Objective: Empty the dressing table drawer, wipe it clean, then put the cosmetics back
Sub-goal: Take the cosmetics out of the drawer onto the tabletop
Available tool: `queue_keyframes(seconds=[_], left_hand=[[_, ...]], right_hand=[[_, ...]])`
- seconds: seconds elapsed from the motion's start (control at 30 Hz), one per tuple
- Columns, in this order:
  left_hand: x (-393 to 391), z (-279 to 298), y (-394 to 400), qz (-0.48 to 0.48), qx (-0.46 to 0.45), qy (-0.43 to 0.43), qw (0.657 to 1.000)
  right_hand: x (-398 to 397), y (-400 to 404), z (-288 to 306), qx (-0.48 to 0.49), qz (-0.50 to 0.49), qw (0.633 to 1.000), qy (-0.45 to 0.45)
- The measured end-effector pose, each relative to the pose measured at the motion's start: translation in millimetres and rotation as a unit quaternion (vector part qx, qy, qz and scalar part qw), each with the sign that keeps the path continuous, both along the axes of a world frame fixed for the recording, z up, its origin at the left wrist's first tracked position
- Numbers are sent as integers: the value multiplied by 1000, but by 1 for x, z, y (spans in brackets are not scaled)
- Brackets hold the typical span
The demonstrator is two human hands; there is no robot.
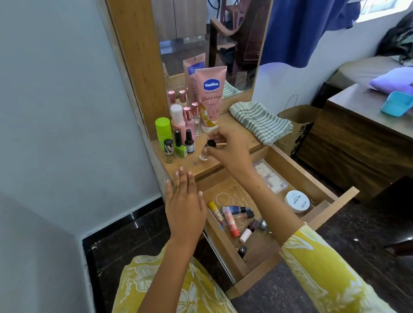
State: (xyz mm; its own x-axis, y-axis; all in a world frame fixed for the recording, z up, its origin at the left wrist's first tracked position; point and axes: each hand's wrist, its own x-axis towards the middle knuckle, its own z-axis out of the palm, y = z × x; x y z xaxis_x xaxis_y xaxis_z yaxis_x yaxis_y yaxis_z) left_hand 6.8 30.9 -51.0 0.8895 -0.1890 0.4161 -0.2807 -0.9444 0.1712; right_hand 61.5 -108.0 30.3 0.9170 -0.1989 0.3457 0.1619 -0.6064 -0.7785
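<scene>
Yellow floral sleeves (323, 264), nearest the lens, lead to two hands held apart. Left hand (185, 204): flat, fingers straight and close together, holding nothing, hovering over the front edge of the tabletop (226, 136) and the near left corner of the drawer (330, 198). Right hand (228, 143): fingertips pinching the black cap of a small clear bottle (205, 154) that stands upright on the tabletop. Drawer: pulled open below the tabletop, containing several lip-product tubes (236, 214) lying loose, one white-capped dark bottle (249, 230) on its side, one black-capped item (242, 250) near the front, one round white jar (297, 201) and one clear packet (271, 178) toward the back. Tabletop, left rear: one pink Vaseline tube (211, 97) upright, rose-capped bottles (189, 117), one green-capped container (163, 129), one green nail polish (180, 148) and neighbouring small bottles, all grouped together before the mirror (195, 33). Tabletop, right: one striped towel (260, 120), folded, overhanging the edge.
</scene>
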Motion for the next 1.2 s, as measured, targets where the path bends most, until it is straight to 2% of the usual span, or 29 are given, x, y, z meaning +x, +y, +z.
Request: queue_keyframes(seconds=[0.23,0.37,0.6,0.73,0.87,0.93,1.0,1.03,1.1,1.2], left_hand=[[0,-1,-1,1,-17,-2,1000],[0,0,-2,-1,-26,-1,1000],[-1,-2,-1,1,-34,2,999],[0,-4,-1,0,-36,-1,999],[-1,-4,-2,4,-32,-5,999],[0,-5,-2,4,-30,-6,1000],[0,-6,-1,2,-28,-5,1000],[0,-6,-1,3,-25,-2,1000],[0,-5,-1,5,-18,1,1000],[0,-4,-1,5,-11,-1,1000]], right_hand=[[24,14,-21,-25,-5,998,-56],[34,18,-31,3,-19,997,-68],[44,12,-43,-4,-5,1000,8],[24,-8,-43,15,12,998,56],[-25,-38,-39,-67,49,997,4],[-47,-52,-41,-124,98,987,29],[-65,-63,-45,-203,143,961,124],[-72,-66,-47,-249,173,936,181],[-83,-70,-56,-343,225,869,277],[-92,-67,-73,-485,248,774,323]])
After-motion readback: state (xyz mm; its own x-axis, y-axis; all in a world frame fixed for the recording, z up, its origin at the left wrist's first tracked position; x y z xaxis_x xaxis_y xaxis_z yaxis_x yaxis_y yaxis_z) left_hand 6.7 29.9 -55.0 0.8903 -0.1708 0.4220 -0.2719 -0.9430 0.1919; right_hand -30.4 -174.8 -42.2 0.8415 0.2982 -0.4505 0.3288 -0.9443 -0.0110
